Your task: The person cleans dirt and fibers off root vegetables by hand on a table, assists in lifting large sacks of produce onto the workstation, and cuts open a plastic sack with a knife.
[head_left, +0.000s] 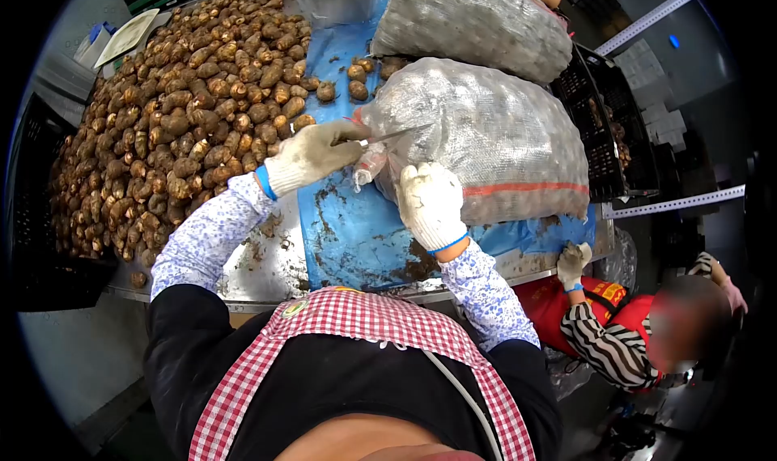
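My left hand (312,155), in a soiled white glove, is closed round the handle of a knife (405,132). Its thin blade points right, over the near sack's left end. This bulging woven sack (502,129), whitish and see-through with a red stripe, lies on its side. The bunched neck (370,168) of the sack sticks out just below the knife. My right hand (433,204), gloved too, has its fingers curled against the sack's lower left edge and grips the material there. What fills the sack shows only as dim round lumps.
A big heap of taro corms (202,97) covers the table's left side. Blue sheeting (348,242) with soil lies under the sack. Behind is another full sack (469,24), beside a clear plastic-lined tub (336,0). Black crates (595,121) stand right; a co-worker's gloved hand (573,265) touches the table edge.
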Demonstrator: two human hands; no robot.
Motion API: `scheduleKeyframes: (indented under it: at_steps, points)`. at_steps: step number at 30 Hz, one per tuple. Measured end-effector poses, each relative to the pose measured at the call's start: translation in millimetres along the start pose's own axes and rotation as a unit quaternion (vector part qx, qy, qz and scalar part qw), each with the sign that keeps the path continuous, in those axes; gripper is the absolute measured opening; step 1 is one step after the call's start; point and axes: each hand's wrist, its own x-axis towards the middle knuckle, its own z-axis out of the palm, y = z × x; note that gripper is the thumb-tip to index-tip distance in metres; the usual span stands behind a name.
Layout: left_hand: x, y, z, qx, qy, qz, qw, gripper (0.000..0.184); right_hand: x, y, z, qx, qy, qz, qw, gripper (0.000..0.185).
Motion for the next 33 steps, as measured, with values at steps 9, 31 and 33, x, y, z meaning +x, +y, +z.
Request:
scheduleKeyframes:
  at_steps: [9,31,33]
  points:
    - [-16,14,-18,-0.034,-0.009,-0.007,0.999,0.04,11,-10,-23,0.063,-0.015,0.188,0.98,0.036]
    - [-6,11,-32,0.054,-0.003,0.011,0.998,0.035,33,-15,18,0.067,0.179,0.102,0.976,0.019]
    - [1,7,-32,0.069,-0.024,0.025,0.997,0.036,34,-18,11,0.056,0.13,0.184,0.973,0.022]
